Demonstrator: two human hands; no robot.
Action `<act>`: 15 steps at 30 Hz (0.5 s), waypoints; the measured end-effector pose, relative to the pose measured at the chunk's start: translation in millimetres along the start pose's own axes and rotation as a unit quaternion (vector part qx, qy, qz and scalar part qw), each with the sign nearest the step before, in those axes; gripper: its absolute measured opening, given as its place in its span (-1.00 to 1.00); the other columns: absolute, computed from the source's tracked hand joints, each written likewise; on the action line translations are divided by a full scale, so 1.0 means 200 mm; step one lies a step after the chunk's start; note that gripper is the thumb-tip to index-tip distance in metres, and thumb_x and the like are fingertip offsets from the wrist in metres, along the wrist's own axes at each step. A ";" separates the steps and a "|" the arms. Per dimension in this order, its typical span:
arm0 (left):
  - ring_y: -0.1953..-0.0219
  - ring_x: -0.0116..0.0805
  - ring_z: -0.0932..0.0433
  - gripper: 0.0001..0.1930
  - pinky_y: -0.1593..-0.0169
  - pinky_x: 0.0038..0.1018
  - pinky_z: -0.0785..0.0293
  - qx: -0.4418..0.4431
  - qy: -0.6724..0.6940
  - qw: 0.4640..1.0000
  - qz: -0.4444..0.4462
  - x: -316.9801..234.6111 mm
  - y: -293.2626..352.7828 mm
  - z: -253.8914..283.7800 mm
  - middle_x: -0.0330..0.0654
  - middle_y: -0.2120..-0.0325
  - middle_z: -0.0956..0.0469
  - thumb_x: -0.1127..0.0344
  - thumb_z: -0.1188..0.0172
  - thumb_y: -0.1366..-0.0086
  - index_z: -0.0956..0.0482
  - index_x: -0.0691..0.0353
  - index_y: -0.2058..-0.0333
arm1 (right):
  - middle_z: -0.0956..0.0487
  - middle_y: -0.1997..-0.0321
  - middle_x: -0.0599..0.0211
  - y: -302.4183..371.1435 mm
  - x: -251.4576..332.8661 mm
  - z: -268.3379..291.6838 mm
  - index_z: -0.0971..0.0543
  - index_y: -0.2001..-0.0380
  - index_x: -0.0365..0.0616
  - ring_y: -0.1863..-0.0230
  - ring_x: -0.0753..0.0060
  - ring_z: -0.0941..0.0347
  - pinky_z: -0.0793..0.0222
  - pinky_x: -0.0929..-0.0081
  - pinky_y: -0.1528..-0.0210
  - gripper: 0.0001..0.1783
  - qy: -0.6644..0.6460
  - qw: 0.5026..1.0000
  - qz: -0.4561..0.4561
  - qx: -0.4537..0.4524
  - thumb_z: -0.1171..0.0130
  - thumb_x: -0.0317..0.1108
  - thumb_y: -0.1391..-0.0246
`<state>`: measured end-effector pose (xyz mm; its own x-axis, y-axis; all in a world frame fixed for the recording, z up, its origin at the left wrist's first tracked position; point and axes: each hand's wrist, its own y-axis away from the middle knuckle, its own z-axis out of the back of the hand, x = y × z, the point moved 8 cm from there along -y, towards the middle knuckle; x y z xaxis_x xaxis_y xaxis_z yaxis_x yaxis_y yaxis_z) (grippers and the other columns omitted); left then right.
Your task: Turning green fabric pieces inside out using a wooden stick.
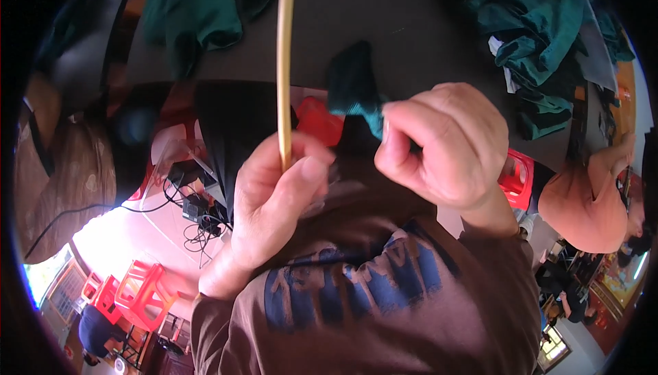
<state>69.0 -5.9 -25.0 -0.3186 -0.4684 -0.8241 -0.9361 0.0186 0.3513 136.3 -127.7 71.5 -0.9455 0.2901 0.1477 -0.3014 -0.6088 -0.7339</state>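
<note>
A slender, pale wooden stick (285,53) rises from my left hand (277,197) to the top edge of the head view. The thumb and fingers are closed around its lower end. Across from it, my right hand (449,145) is curled shut, thumb against forefinger, pinching the end of a small dark green cloth piece (354,80). That cloth hangs over the near edge of the dark table (404,39), its far part lying on the top. A gap separates the stick from the cloth.
Crumpled green fabric (531,26) lies at the table's right, with more green cloth (192,5) at far left. Red plastic stools (140,293) and tangled black cables (199,214) are at the left. A person in an orange top (582,204) sits at the right.
</note>
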 end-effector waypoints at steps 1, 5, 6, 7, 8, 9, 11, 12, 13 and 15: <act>0.55 -0.71 -0.25 -0.79 0.48 -0.77 -0.17 -0.003 0.013 1.000 -0.001 -0.01 -0.01 -0.02 -0.36 0.55 -0.39 0.28 -0.05 -0.28 -0.40 0.29 0.21 | -0.39 0.59 0.38 0.01 0.03 -0.01 -0.49 0.53 -0.16 0.63 0.41 -0.38 -0.36 0.53 0.55 -0.79 -0.012 1.000 -0.008 0.007 -0.19 -0.46 0.40; 0.49 -0.74 -0.27 -0.83 0.42 -0.80 -0.19 -0.006 0.025 0.999 -0.022 -0.05 -0.05 -0.07 -0.42 0.51 -0.38 0.44 -0.11 -0.23 -0.40 0.29 0.20 | -0.40 0.56 0.36 0.05 0.13 -0.05 -0.49 0.51 -0.18 0.60 0.42 -0.40 -0.35 0.55 0.54 -0.79 -0.024 1.000 -0.002 0.015 -0.20 -0.45 0.38; 0.48 -0.74 -0.29 -0.88 0.40 -0.80 -0.23 0.015 0.009 0.999 -0.037 -0.03 -0.06 -0.05 -0.41 0.52 -0.40 0.46 -0.10 -0.22 -0.43 0.31 0.26 | -0.41 0.56 0.35 0.05 0.14 -0.06 -0.50 0.51 -0.19 0.60 0.42 -0.40 -0.35 0.55 0.53 -0.79 -0.028 0.999 0.001 0.017 -0.20 -0.46 0.38; 0.48 -0.74 -0.29 -0.88 0.40 -0.80 -0.23 0.014 0.008 0.999 -0.036 -0.03 -0.05 -0.05 -0.41 0.52 -0.40 0.46 -0.10 -0.22 -0.43 0.31 0.26 | -0.41 0.56 0.35 0.05 0.15 -0.06 -0.50 0.51 -0.19 0.60 0.42 -0.40 -0.35 0.55 0.53 -0.79 -0.029 0.999 0.000 0.016 -0.20 -0.46 0.38; 0.48 -0.74 -0.29 -0.90 0.41 -0.79 -0.23 -0.012 -0.004 0.999 -0.033 -0.04 -0.05 -0.05 -0.41 0.53 -0.40 0.45 -0.11 -0.23 -0.45 0.32 0.29 | -0.41 0.55 0.34 0.06 0.14 -0.07 -0.50 0.50 -0.19 0.60 0.42 -0.41 -0.36 0.54 0.53 -0.79 -0.029 0.999 -0.004 0.016 -0.20 -0.46 0.38; 0.48 -0.74 -0.30 -0.91 0.42 -0.78 -0.23 -0.038 -0.016 0.999 -0.029 -0.04 -0.04 -0.03 -0.41 0.54 -0.40 0.44 -0.11 -0.23 -0.46 0.33 0.31 | -0.41 0.55 0.34 0.06 0.14 -0.07 -0.50 0.50 -0.20 0.60 0.42 -0.41 -0.37 0.54 0.53 -0.78 -0.029 0.999 -0.007 0.017 -0.20 -0.47 0.38; 0.51 -0.74 -0.30 -0.93 0.46 -0.78 -0.20 -0.049 -0.037 0.997 -0.035 -0.03 -0.04 -0.01 -0.40 0.55 -0.41 0.46 -0.11 -0.20 -0.48 0.34 0.36 | -0.41 0.56 0.33 0.08 0.14 -0.08 -0.49 0.50 -0.20 0.60 0.41 -0.41 -0.37 0.53 0.53 -0.79 -0.043 0.999 -0.015 0.014 -0.20 -0.46 0.37; 0.53 -0.74 -0.29 -0.95 0.48 -0.77 -0.20 -0.046 -0.062 0.996 -0.045 -0.03 -0.04 0.00 -0.41 0.57 -0.41 0.48 -0.11 -0.18 -0.49 0.34 0.39 | -0.41 0.56 0.33 0.08 0.14 -0.09 -0.49 0.51 -0.20 0.60 0.40 -0.41 -0.38 0.53 0.53 -0.79 -0.055 0.998 -0.023 0.010 -0.20 -0.46 0.37; 0.55 -0.74 -0.29 -0.96 0.50 -0.77 -0.19 -0.043 -0.087 0.994 -0.056 -0.03 -0.04 0.00 -0.41 0.59 -0.41 0.51 -0.10 -0.16 -0.50 0.34 0.41 | -0.41 0.56 0.33 0.08 0.14 -0.08 -0.49 0.51 -0.20 0.60 0.40 -0.41 -0.38 0.53 0.53 -0.79 -0.057 0.998 -0.022 0.011 -0.20 -0.46 0.37; 0.56 -0.74 -0.30 -0.97 0.50 -0.77 -0.19 -0.065 -0.083 0.993 -0.061 -0.03 -0.04 0.00 -0.41 0.61 -0.42 0.52 -0.09 -0.14 -0.50 0.33 0.43 | -0.41 0.59 0.33 0.07 0.13 -0.09 -0.48 0.51 -0.19 0.62 0.38 -0.41 -0.39 0.51 0.54 -0.79 -0.086 0.994 -0.046 0.041 -0.20 -0.49 0.38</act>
<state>77.7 -2.6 -23.1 -0.2345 -0.3072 -0.9223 -0.9456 -0.1480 0.2897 110.4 -114.2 53.2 -0.9187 0.2205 0.3275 -0.3892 -0.6457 -0.6570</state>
